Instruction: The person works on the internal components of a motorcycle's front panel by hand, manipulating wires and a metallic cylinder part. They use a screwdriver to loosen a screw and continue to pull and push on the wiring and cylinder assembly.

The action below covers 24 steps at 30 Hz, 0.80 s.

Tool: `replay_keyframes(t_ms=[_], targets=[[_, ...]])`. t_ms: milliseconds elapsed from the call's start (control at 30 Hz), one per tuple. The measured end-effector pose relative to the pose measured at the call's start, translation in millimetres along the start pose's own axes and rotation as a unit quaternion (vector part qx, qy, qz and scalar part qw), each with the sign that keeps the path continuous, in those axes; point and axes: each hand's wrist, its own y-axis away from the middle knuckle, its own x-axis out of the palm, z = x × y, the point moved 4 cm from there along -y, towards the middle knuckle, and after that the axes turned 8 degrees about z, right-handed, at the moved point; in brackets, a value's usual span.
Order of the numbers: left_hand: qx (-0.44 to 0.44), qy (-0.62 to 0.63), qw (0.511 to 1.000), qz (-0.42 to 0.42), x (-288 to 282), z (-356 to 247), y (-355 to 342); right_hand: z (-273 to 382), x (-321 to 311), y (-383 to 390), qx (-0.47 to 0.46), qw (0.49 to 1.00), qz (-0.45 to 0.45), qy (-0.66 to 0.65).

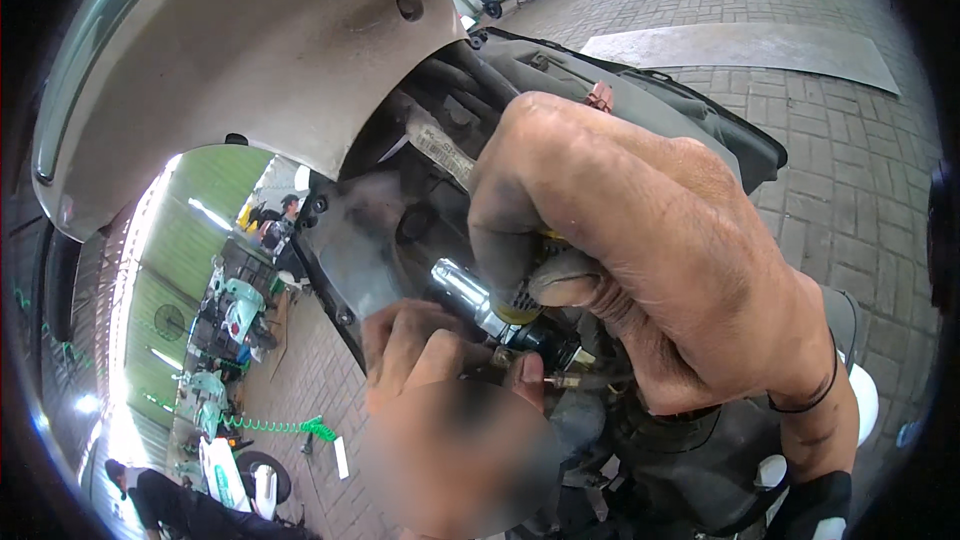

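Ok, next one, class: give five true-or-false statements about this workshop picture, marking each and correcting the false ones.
1. The person's bare right hand has a thin black band round its wrist. True.
2. The person's left hand wears a white glove. False: it is bare, close to the shiny silver metal cylinder.
3. The bright green coiled hose shows at the picture's right. False: it shows at the left.
4. Two flat grey sheets lie on the grey brick paving. True.
5. The right hand is flat, fingers spread. False: its fingers are curled.
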Motion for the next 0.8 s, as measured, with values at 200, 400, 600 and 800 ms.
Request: replay_keyframes(t_ms=[200,400,600,800], targets=[[-0.012,0.039,0.999,-0.011,1,6,-4,6,-2,-5,0.015,1.0,0.014,-0.005],[0.02,0.037,0.999,0.026,-1,5,-14,19,-13,-11,0.046,0.999,0.029,0.008],[0.048,0.016,0.998,0.029,-3,12,-13,17,-2,-16,0.097,0.993,0.068,0.008],[0.036,0.063,0.996,0.056,-2,12,-18,18,-10,-13,0.056,0.998,0.003,0.017]])
